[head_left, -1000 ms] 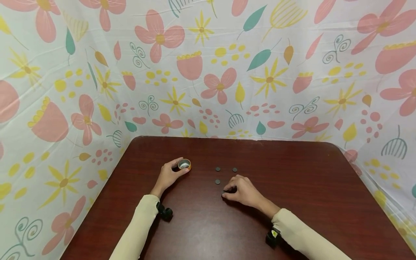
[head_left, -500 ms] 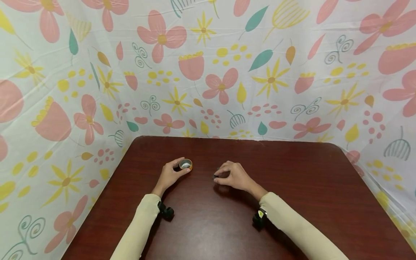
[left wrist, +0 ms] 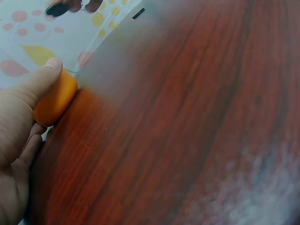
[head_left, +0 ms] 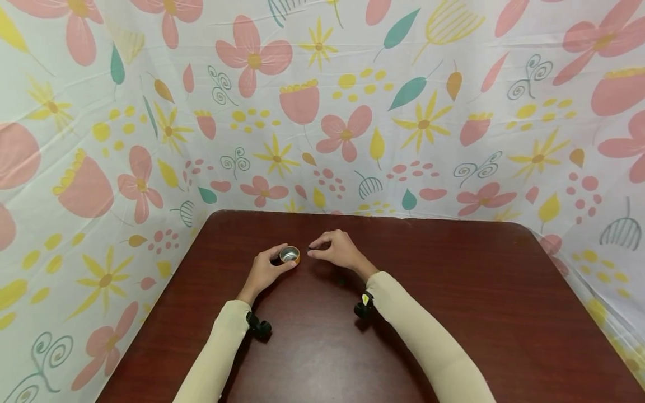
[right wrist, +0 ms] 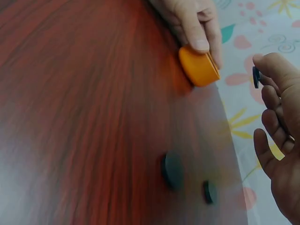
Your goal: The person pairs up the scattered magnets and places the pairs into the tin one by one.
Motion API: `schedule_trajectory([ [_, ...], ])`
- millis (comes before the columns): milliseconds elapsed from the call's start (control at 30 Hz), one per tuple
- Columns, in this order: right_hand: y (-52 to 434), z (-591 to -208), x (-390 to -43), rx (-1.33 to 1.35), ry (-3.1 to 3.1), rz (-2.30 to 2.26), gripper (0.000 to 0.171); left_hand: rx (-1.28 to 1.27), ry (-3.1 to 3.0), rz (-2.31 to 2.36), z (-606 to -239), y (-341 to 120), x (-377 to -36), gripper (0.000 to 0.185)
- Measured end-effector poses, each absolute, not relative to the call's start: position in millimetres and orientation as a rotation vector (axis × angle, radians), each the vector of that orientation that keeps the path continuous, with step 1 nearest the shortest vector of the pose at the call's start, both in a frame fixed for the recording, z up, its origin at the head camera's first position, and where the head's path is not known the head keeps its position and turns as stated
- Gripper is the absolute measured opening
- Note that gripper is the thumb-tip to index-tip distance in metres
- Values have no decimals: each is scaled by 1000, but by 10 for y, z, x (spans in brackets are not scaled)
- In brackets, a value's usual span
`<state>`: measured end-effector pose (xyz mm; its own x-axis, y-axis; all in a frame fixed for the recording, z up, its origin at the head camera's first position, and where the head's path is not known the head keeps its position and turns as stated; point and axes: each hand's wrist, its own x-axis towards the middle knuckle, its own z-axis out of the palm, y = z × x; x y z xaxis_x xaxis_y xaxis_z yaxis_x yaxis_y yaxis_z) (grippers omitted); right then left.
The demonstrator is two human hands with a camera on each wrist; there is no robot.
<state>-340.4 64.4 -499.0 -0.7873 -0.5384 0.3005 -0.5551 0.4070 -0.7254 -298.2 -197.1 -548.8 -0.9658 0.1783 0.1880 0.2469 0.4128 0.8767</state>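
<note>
My left hand (head_left: 263,270) grips a small round orange tin (head_left: 289,254) between thumb and fingers. The tin stands on the table with its opening up, and its bare silvery inside shows in the head view. In the left wrist view only its orange outer wall (left wrist: 58,99) is visible. My right hand (head_left: 340,249) pinches a small dark disc (right wrist: 256,77) between thumb and forefinger, raised just right of the tin's rim. In the right wrist view, two more dark discs, a nearer one (right wrist: 172,169) and a farther one (right wrist: 210,192), lie on the table.
The dark red-brown wooden table (head_left: 453,280) reaches back to a white floral cloth (head_left: 353,112), which also hangs along the left and right sides. A small black camera sits on each wrist, the left (head_left: 258,326) and the right (head_left: 364,306), beside cream sleeves.
My right hand has moved leftward and away from me, carrying the pinched disc from beside the other discs to near the tin. The left hand keeps holding the tin in place.
</note>
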Motion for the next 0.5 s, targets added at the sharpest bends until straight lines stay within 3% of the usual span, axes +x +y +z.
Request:
schedule_trajectory([
  [500, 129, -5126, -3448, 822, -2676, 1466, 22, -337, -2591, -1639, -5485, -1952, -2969, 66],
])
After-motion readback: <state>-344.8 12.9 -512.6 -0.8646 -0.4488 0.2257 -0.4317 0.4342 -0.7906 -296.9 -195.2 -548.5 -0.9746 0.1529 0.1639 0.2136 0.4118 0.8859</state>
